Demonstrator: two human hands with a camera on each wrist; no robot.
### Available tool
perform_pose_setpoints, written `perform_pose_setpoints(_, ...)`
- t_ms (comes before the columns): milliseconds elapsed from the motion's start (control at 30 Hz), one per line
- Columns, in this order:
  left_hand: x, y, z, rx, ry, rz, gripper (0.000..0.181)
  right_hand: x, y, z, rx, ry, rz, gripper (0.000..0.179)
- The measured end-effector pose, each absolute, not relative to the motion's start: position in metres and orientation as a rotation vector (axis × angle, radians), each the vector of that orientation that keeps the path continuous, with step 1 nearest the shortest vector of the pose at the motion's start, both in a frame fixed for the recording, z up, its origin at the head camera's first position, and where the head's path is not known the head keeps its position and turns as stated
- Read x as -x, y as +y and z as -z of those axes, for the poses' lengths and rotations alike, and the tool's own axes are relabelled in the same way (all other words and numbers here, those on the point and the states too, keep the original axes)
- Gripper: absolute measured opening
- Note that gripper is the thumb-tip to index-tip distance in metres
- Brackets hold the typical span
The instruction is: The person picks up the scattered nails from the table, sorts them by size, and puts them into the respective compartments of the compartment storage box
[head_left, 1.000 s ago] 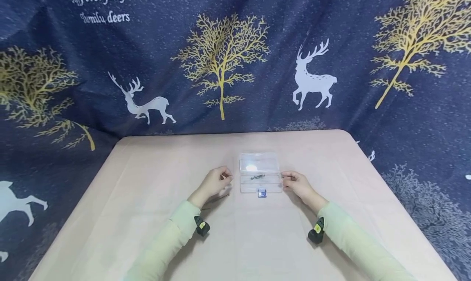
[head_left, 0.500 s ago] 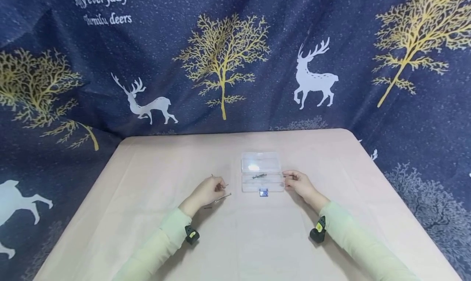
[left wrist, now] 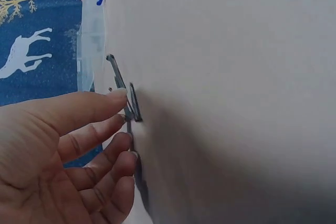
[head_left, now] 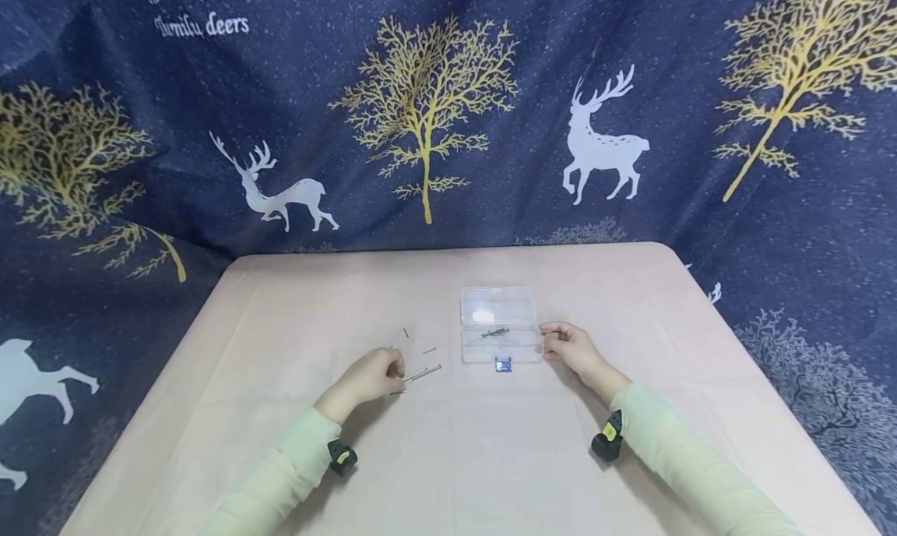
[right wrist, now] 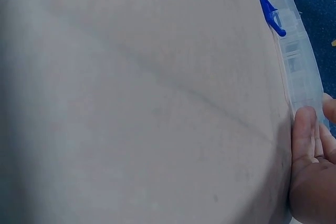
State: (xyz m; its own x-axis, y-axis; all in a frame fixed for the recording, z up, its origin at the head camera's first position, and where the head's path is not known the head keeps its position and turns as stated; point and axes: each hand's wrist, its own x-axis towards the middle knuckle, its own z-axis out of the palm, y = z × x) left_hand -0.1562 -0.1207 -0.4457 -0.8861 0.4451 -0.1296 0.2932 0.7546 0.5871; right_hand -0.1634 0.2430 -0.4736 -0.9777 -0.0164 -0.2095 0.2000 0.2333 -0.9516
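My left hand point(head_left: 371, 376) is over the table left of the box, thumb and index fingertip pinching a thin metal rod like a nail point(left wrist: 117, 74). Another such rod point(head_left: 430, 370) lies just beyond the fingertips. Shorter thin pieces, one dark point(head_left: 406, 333) and one grey point(head_left: 430, 350), lie farther off. A clear plastic box point(head_left: 473, 354) stands with its lid point(head_left: 515, 305) raised at the back and a blue latch point(head_left: 503, 364) in front. Several dark rods point(head_left: 494, 333) lie inside. My right hand point(head_left: 571, 349) holds the box's right end; its grip is partly hidden.
A pale pink cloth covers the table point(head_left: 490, 458). Its back edge meets a dark blue curtain point(head_left: 490, 146) printed with deer and trees. The box stands right of the loose metal pieces.
My left hand has drawn back left and toward me, away from the box, uncovering several loose metal pieces. The right hand stays at the box's right end.
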Motion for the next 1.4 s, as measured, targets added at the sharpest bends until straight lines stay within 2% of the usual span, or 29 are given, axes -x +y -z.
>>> perform_pose_setpoints(733,0.157,-0.121,0.441,-0.672,2.712,-0.567,0.010,0.163,0.248,0.478,-0.188,2.347,1.835,0.042)
perform_pose_setpoints(1200,0.168,-0.133,0.446,-0.749,2.716,-0.866,0.003,0.164,0.245,0.479,-0.182,2.340,1.854,0.041)
perform_pose_setpoints(1400,0.166,-0.134,0.446,-0.619,2.696,-0.847,0.010,0.165,0.245,0.477,-0.176,2.358,1.827,0.040)
